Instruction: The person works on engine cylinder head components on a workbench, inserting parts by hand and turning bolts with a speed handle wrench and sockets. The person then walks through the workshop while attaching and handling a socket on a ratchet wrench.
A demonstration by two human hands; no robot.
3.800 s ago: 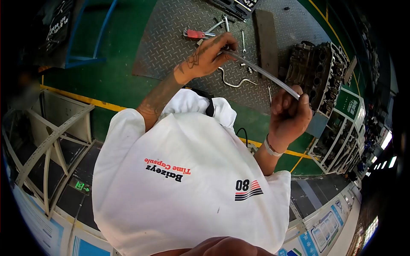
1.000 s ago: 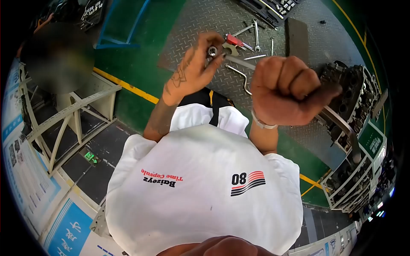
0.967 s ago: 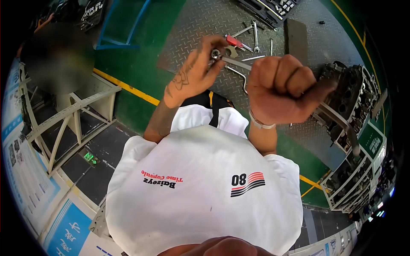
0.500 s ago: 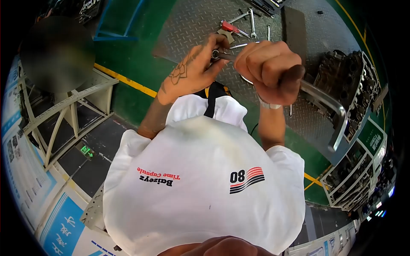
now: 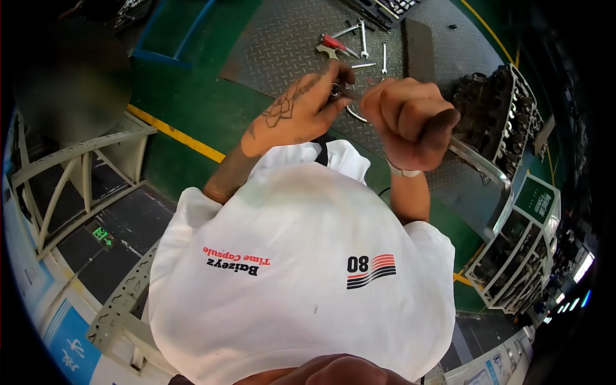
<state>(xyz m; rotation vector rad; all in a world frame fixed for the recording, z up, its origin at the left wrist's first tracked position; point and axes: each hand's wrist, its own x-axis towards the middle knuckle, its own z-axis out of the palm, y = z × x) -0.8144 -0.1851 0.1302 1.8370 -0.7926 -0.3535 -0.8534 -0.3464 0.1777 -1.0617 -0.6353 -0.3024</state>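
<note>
My right hand (image 5: 410,122) is wrapped in a fist round an L-shaped wrench, a long metal bar (image 5: 481,163) that bends sharply at the right and ends in a short leg pointing back toward my body. At the other end of the bar, my left hand (image 5: 308,102) pinches a small round metal piece (image 5: 335,90), mostly covered by its fingers. Whether that piece is part of the wrench, I cannot tell. Both hands are held up in front of my chest, above the metal plate.
On the chequered metal plate (image 5: 269,48) lie several spanners (image 5: 364,40), a red-handled tool (image 5: 332,42) and a dark flat bar (image 5: 419,51). An open tool case (image 5: 385,11) is at the top. An engine block (image 5: 491,109) stands at the right, a pale metal frame (image 5: 83,154) at the left.
The view has turned slightly, so the floor tools and engine block appear further left. Both hands keep their grip, and the wrench's bent end has swung a little toward my body.
</note>
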